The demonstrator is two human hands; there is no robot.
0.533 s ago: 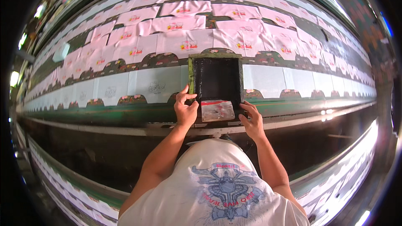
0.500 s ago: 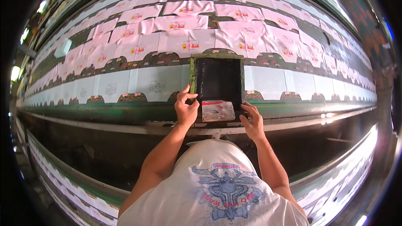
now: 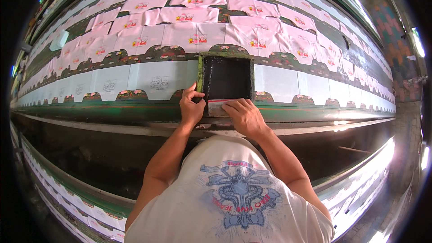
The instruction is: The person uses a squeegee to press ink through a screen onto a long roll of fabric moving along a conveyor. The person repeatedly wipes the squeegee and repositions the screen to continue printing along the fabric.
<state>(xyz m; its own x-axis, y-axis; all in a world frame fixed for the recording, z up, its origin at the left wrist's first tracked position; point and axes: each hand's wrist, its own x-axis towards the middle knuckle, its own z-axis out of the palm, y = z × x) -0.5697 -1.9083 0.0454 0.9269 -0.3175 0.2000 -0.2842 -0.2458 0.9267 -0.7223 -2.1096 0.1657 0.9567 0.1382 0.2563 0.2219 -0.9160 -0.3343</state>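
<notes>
A screen-printing frame [image 3: 200, 73] with green-stained sides and a dark, inked inside lies on the near row of pale cloth pieces [image 3: 278, 81]. My left hand [image 3: 192, 106] is closed on its near left corner, thumb and fingers pinched together at the side. Across the near end of the frame lies a squeegee [image 3: 217, 110] with a smudged, pale grey body and a red line along its far edge. My right hand [image 3: 246, 116] is closed over the squeegee's right part and hides it. Left of the frame, a cloth piece [image 3: 158, 81] bears a thin dark outline of two figures.
Farther back on the long printing table lie rows of pink-white cloth pieces [image 3: 197, 37] with coloured prints. A green rail [image 3: 90, 113] runs along the table's near edge. Another table with cloth pieces [image 3: 74, 204] stands behind me at the lower left.
My right hand has left the frame's right side and come over onto the squeegee. The left hand stays at the corner. The whole view has shifted slightly.
</notes>
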